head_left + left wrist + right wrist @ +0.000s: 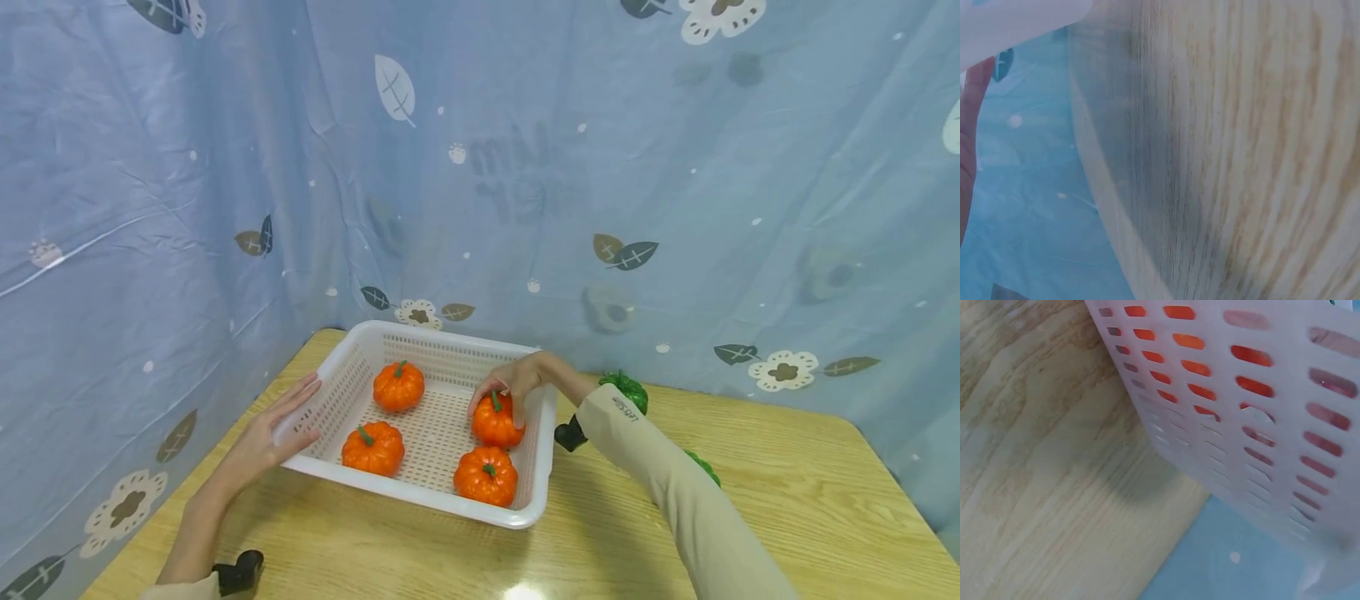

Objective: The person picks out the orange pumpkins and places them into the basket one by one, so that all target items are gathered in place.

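Note:
A white plastic basket (420,498) with slotted walls holds several small orange pumpkins. My right hand (519,377) reaches over the right wall and grips one pumpkin (495,427) from above, fingers and thumb on its sides. Just in front of it sits another pumpkin (486,477). On the left side of the basket lie a back pumpkin (398,387) and a front pumpkin (372,450). My left hand (268,435) rests with straight fingers against the basket's left rim. The right wrist view shows orange through the slots of the basket wall (1210,440).
Right of the basket, partly behind my right sleeve, are a green ribbed object (627,392) and another green thing (703,468), mostly covered. Everything stands on a wooden table (787,475), with a blue patterned curtain (480,167) along its back and left edges.

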The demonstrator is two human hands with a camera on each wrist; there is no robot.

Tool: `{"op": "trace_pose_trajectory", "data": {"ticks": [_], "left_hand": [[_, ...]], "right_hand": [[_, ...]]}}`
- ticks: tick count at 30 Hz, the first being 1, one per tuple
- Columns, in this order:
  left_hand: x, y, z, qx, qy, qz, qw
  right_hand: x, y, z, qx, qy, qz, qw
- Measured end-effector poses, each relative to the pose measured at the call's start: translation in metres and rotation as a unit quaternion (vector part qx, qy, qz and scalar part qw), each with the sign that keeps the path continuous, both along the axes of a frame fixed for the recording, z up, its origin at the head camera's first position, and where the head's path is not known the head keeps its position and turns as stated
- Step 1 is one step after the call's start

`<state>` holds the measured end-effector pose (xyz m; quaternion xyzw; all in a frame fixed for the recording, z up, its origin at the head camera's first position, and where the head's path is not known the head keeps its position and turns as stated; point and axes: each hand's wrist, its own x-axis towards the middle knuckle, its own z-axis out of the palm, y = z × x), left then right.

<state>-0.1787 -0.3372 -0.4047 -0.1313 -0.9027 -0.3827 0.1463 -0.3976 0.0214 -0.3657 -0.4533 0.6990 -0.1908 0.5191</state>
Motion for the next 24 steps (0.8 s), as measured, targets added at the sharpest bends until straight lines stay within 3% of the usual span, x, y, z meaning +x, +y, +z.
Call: {"op": "trace_pose_trajectory", "data": {"ticks": [5, 14, 20, 24], "left_hand": [[-0.003, 0.001, -0.001, -0.011, -0.005, 0.009, 0.9999], [-0.013, 0.008, -0.001, -0.016, 0.011, -0.010, 0.9998], [-0.011, 0.003, -0.001, -0.012, 0.015, -0.020, 0.9996], [-0.010, -0.005, 0.005, -0.018, 0.005, -0.027, 0.9995]], "right_hand": [[0.000, -0.001, 0.005, 0.023, 0.041, -0.006, 0.9989], [0.005, 0.017, 0.013, 0.046, 0.150, -0.011, 0.9875], [0.006, 0.027, 0.025, -0.009, 0.171, -0.018, 0.9851], [0.009, 0.041, 0.035, -0.077, 0.133, -0.070, 0.9857]]}}
